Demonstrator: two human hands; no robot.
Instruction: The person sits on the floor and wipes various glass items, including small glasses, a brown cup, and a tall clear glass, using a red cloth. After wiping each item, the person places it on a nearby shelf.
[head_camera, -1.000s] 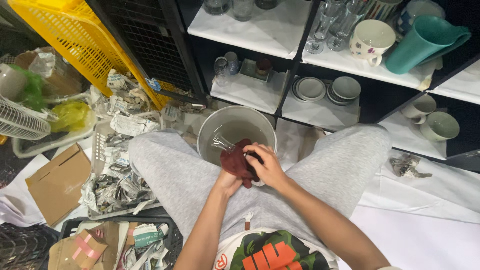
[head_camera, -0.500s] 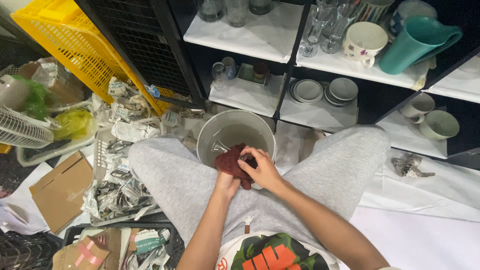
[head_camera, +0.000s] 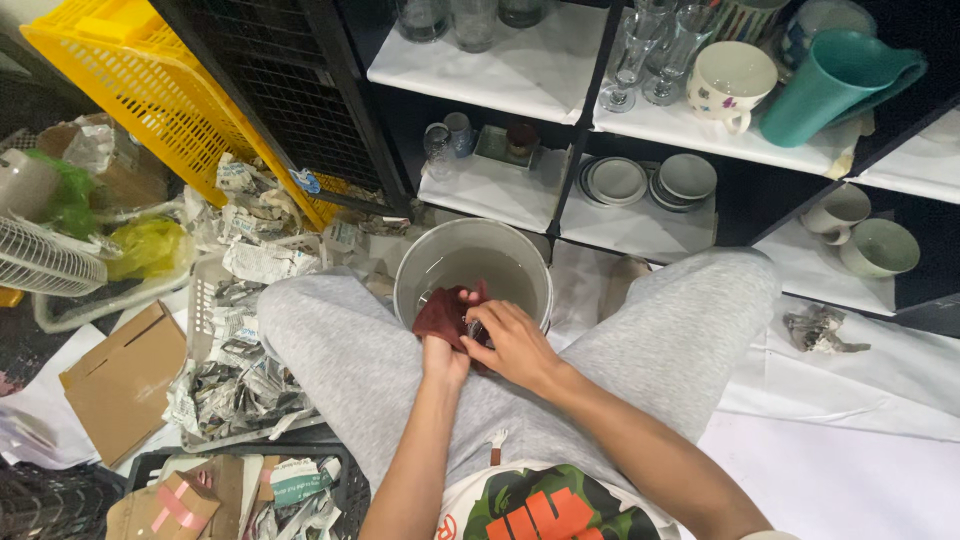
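A grey bucket (head_camera: 520, 262) holding cloudy water stands on the floor between my grey-trousered legs. Over its near rim my left hand (head_camera: 445, 358) grips a dark red cloth (head_camera: 438, 312). My right hand (head_camera: 517, 345) is pressed against the cloth from the right, its fingers closed round a small shiny object (head_camera: 476, 331) that the cloth and fingers mostly hide. Both hands touch each other just above my lap.
Black shelves behind the bucket carry glasses (head_camera: 636, 50), a cup (head_camera: 732, 78), a teal jug (head_camera: 830, 85), stacked plates (head_camera: 615, 181) and bowls (head_camera: 880, 248). A yellow crate (head_camera: 150, 90), crumpled newspaper (head_camera: 240, 380), a cardboard box (head_camera: 125, 380) and a white fan (head_camera: 40, 260) lie left.
My hands have drawn back from over the bucket's middle to its near rim. The shiny item that stuck out of the cloth a second ago is now almost covered.
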